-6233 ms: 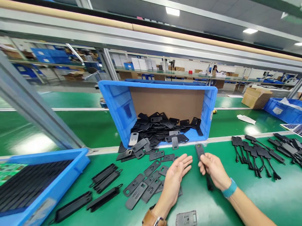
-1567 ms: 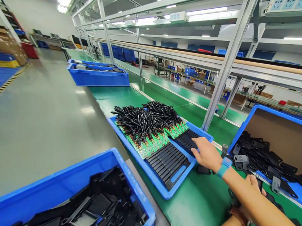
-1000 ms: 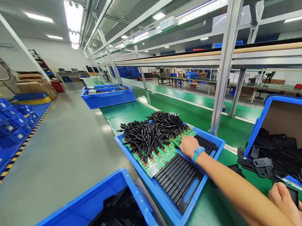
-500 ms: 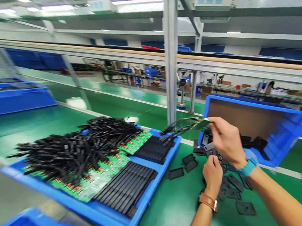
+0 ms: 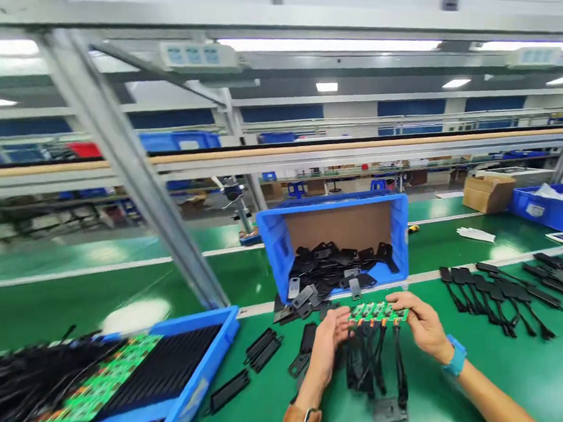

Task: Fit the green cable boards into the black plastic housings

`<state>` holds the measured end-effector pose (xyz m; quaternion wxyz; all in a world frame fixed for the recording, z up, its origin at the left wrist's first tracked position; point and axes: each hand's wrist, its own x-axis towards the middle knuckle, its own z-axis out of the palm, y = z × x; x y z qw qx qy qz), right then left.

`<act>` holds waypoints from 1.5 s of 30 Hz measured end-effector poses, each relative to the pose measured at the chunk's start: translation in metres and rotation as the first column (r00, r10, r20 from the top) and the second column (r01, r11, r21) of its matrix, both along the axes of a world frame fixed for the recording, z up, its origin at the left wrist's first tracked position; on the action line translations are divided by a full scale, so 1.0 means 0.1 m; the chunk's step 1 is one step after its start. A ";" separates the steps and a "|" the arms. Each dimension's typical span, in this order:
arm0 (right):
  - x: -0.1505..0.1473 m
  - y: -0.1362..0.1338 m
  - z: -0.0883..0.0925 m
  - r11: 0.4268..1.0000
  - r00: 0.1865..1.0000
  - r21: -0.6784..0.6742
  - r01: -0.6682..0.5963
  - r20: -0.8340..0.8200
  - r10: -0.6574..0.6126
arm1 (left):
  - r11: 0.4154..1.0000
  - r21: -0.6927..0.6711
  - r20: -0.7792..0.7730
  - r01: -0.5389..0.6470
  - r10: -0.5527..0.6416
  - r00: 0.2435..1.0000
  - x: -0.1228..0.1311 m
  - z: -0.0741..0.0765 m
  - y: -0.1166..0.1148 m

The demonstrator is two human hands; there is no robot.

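Observation:
A green circuit board strip (image 5: 378, 311) is held level in front of me, with several black cables (image 5: 373, 358) hanging from its near edge. My right hand (image 5: 421, 323) pinches the strip's right end. At the left end, my left hand (image 5: 329, 337) grips the board between thumb and fingers. Below the cables, a flat black plastic cover (image 5: 390, 411) lies on the green tabletop. More loose black covers (image 5: 306, 349) lie by my left hand, and black casings (image 5: 263, 348) farther left.
A blue bin on its side (image 5: 401, 241) spills black covers behind my hands. At lower left, a blue tray (image 5: 199, 381) carries boards, cables and black casings. Cabled black units (image 5: 492, 292) lie to the right. A metal post (image 5: 138, 173) rises at left.
My view has swung right. The circuit board has come down from beside the bin to in front of me, cables now hanging. My left hand has moved from the loose covers to the board.

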<state>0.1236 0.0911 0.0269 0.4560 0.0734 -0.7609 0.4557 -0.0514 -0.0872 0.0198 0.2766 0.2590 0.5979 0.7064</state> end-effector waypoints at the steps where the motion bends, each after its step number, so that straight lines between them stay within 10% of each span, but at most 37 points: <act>1: 0.00 0.01 -0.08 0.999 1.000 -0.037 -0.018 0.015 0.018 | 0.992 0.019 0.210 0.125 -0.126 0.969 0.08 0.01 0.09; 5: -0.06 0.10 -0.30 0.964 0.996 -0.262 0.045 0.089 -0.022 | 0.989 0.031 0.617 0.144 -0.133 0.775 0.33 0.04 0.41; 9: -0.19 0.20 -0.47 0.721 0.987 -0.692 0.018 0.128 0.099 | 0.997 0.048 0.560 -0.068 0.030 0.828 0.41 -0.03 0.58; 13: -0.30 0.23 -0.61 0.572 0.953 -0.820 -0.028 0.150 0.262 | 0.996 0.073 0.442 -0.041 0.004 0.897 0.38 -0.16 0.55; 24: -0.23 0.23 -0.53 0.670 0.916 -0.741 0.040 0.295 0.272 | 0.997 0.066 0.342 0.025 -0.046 0.939 0.21 -0.23 0.46; 45: -0.14 0.11 -0.44 0.657 0.884 -0.750 0.076 0.356 0.304 | 0.999 -0.001 0.416 0.037 -0.033 0.909 0.28 -0.19 0.44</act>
